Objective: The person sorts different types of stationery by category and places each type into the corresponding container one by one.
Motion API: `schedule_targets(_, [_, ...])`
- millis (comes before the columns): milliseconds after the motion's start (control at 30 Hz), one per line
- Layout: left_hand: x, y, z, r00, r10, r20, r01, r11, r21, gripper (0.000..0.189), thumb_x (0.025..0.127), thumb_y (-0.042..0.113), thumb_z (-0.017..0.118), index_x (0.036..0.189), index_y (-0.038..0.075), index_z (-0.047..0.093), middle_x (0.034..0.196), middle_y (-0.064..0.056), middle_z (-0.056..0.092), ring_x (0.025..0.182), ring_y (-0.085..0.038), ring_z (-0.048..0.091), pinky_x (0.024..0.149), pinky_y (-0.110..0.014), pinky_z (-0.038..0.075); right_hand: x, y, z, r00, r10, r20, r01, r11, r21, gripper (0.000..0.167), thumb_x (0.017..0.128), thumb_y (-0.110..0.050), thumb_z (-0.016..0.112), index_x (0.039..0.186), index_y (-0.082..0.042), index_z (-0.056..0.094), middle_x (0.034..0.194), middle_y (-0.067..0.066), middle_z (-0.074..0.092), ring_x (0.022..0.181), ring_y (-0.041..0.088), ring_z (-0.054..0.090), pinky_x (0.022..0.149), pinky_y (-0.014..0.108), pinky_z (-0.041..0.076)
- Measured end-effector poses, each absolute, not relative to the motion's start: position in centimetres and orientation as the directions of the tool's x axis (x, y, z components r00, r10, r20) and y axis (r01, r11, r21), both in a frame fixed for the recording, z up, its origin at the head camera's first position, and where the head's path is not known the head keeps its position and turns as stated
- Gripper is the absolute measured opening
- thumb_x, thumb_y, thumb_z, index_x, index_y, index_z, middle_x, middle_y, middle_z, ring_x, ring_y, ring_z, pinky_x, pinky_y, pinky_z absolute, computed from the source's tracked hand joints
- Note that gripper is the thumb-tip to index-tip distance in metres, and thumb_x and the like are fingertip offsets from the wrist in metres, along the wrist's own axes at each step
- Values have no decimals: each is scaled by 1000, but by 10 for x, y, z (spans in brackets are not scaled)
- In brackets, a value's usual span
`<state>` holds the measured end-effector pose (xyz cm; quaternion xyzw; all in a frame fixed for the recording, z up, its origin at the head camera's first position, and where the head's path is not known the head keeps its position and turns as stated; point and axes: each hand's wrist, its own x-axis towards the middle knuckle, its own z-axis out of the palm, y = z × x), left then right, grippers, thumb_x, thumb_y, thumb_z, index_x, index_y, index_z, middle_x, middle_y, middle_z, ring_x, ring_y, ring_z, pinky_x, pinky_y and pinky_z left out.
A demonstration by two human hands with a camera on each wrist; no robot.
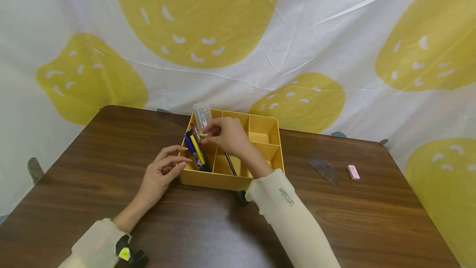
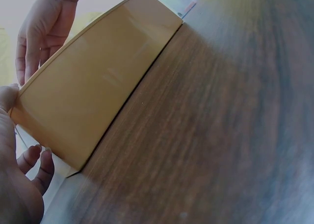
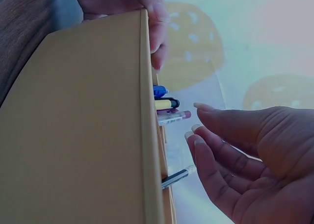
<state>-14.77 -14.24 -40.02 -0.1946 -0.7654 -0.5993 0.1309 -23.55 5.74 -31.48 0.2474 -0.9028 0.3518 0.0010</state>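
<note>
A yellow divided box [image 1: 219, 180] stands on the table. My right hand [image 1: 229, 135] hovers over its left part, thumb and fingertips a little apart with nothing between them. Just beyond those fingertips, in the right wrist view, is a clear pen with a purple end [image 3: 174, 117]. Beside it in the left compartment lean a blue pen [image 1: 190, 144] and a yellow-and-black pen [image 1: 197, 149]. Behind them stands a clear plastic case [image 1: 202, 115]. My left hand [image 1: 160, 175] rests at the box's near left corner, relaxed fingers over the rim. A slim dark pen [image 1: 230, 163] leans in the front middle compartment.
Right of the box lie a grey translucent protractor [image 1: 324, 171] and a pink eraser [image 1: 353, 172] on the dark wooden table [image 1: 375, 214]. A white cloth with yellow fruit prints [image 1: 290, 44] hangs right behind the table's back edge.
</note>
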Motion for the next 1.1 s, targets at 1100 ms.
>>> schedule_targets(1100, [-148,-139,-399,-886,137,444,464,216,859,13,92,0,60,100,-4,70,126,-14,52,105,-10,52,73,-24,47,-222,133,-322,-909,-352,223,-403,607,-685,20,78,-19,81,93,-10,72,82,-2,69,75,10,65,70,29,51])
